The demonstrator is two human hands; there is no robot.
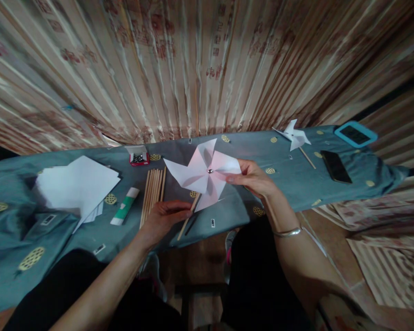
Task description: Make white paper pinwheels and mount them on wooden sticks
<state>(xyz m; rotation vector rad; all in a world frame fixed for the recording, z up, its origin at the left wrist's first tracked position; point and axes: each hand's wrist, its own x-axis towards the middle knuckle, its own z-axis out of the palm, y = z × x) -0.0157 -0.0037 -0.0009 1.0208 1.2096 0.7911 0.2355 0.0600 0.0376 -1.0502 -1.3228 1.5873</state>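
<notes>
One glue stick (pixel 124 207) lies left of the left grip (pixel 160 219), which is clamped on one wooden stick (pixel 182 230). One pinwheel (pixel 202 177) sits between both grips; the right grip (pixel 257 179) clamps one blade (pixel 229 162). A second pinwheel (pixel 296 136) lies farther right.

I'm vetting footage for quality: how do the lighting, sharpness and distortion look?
Head view: dim light, the held pinwheel bright, the dark trousers losing nearly all detail; the bracelet catches a glint; folds of the curtain fan outward, suggesting wide-angle distortion; the red box has contents that look soft.
</notes>
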